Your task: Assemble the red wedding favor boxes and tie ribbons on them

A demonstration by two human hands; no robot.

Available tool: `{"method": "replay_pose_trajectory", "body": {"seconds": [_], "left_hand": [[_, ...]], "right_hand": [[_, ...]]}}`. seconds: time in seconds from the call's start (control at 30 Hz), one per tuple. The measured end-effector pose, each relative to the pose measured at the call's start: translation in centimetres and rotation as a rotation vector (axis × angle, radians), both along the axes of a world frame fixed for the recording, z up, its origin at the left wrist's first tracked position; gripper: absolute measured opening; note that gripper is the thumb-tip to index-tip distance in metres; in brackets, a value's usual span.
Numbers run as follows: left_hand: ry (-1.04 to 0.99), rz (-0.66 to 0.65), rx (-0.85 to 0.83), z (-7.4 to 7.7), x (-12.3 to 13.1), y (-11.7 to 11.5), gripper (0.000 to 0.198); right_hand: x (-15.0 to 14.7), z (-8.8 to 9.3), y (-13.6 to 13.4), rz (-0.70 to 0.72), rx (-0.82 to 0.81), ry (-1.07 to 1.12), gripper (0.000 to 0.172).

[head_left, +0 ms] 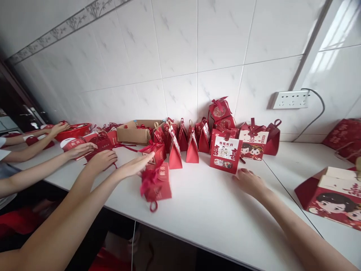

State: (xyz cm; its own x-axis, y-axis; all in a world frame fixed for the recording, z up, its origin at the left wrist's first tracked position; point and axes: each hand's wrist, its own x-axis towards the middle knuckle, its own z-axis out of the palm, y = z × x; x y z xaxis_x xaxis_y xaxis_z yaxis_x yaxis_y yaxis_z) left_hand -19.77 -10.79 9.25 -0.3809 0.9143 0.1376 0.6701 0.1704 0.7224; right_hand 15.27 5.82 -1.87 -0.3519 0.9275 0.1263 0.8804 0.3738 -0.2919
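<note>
Head view: a cardboard box, open at the top, contains red items; a red basin beyond it has contents too small to identify. The left hand is flat with fingers extended, beside a tilted, blurred ribboned red box; contact cannot be determined. The right hand has curled fingers at the lower corner of an upright printed red box; whether it grips cannot be determined. White tabletop spans the room between the hands, running to its front edge. A seam crosses it at right.
</note>
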Motion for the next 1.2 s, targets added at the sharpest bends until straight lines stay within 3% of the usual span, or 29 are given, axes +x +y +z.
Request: {"method": "replay_pose_trajectory", "body": {"seconds": [0.1, 0.2, 0.33, 0.47, 0.6, 0.7, 0.8, 0.87, 0.93, 1.07, 1.2], "left_hand": [[-0.143, -0.21, -0.306, -0.6, 3.4, -0.1, 0.051], [-0.251, -0.335, -0.473, -2.8, 7.1, 0.7, 0.062], [-0.187, -0.276, -0.389, -6.3, 12.0, 2.9, 0.052], [-0.161, -0.282, -0.354, -7.0, 15.1, 6.7, 0.056], [-0.198, -0.326, -0.357, -6.0, 15.5, 10.9, 0.084], [-0.257, -0.361, -0.159, -6.8, 15.6, 12.5, 0.081], [-0.422, -0.513, -0.002, -8.8, 16.2, 12.0, 0.068], [-0.625, -0.692, 0.036, -9.8, 16.7, 11.1, 0.062], [-0.76, -0.79, 0.048, -10.3, 17.0, 10.3, 0.056], [-0.704, -0.752, 0.137, -10.2, 16.9, 9.9, 0.049], [-0.461, -0.689, 0.334, -10.5, 16.2, 10.4, 0.056]], "right_hand": [[-0.9, 1.5, -2.1, -0.046, 0.01, -0.009, 0.023], [-1.7, 2.9, -3.4, 0.027, 0.026, 0.201, 0.045], [-1.4, 3.6, -2.5, 0.067, -0.097, 0.744, 0.059], [-0.2, 3.1, -0.5, -0.085, -0.22, 1.088, 0.058], [0.0, 2.8, -0.2, -0.089, -0.249, 1.196, 0.06], [-0.6, 2.6, -0.6, -0.04, -0.278, 1.216, 0.062], [-1.1, 2.4, -0.9, 0.043, -0.341, 1.221, 0.062], [-1.2, 2.3, -0.9, 0.079, -0.366, 1.214, 0.062], [-1.2, 2.3, -0.9, 0.066, -0.349, 1.196, 0.063], [-1.2, 2.6, -1.5, 0.009, -0.221, 1.176, 0.063], [-1.4, 2.5, -2.1, 0.032, -0.073, 1.127, 0.062]]}}
